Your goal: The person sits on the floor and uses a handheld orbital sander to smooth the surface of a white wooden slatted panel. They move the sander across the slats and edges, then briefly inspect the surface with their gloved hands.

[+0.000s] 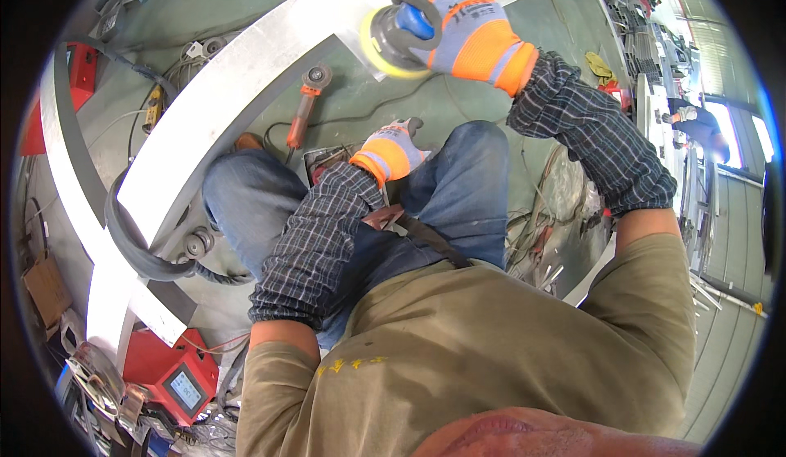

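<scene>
1. Right gloved hand (479, 38): grasps round, blue-and-black, yellow-padded sander (391, 35), positioned at inner edge of curved silver metal frame (246, 68).
2. Left gloved hand (393, 151): between knees (475, 148); grip cannot be determined.

Grey-green floor (565, 15) under me. Orange grinder (301, 121) lying ahead of my knees (479, 150), disc end pointing away. Dark cord (381, 112) running across floor, right of grinder. Clear plastic (569, 183) and tangled cables (536, 240) to my right; yellow cloth (599, 66) farther ahead. Red machine (151, 363) with screen at my left, cardboard box (46, 288) farther left.
</scene>
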### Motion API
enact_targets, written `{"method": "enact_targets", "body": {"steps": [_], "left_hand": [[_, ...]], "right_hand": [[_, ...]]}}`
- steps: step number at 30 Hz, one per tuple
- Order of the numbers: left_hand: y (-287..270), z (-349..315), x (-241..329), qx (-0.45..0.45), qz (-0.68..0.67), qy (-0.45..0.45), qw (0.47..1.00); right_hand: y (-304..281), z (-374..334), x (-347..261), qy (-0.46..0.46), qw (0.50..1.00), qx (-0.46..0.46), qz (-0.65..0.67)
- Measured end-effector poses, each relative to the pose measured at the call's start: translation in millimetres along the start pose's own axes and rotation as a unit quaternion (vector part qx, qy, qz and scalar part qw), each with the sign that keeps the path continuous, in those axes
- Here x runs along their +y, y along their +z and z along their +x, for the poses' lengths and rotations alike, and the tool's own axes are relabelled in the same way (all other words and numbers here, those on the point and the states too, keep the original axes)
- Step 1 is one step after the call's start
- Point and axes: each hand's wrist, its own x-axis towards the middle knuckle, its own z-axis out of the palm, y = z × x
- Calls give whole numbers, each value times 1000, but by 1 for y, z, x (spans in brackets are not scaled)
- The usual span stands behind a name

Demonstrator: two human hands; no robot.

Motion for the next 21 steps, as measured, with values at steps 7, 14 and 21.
{"method": "enact_targets", "body": {"steps": [7,14,21], "left_hand": [[-9,1,7,-33,-11,0,999],[-2,0,1,-53,13,-18,998],[-3,2,3,-30,-8,-3,1000]], "right_hand": [[13,3,47,41,998,28,-27],[3,-6,20,29,999,10,10],[4,1,13,9,1000,8,-23]]}}
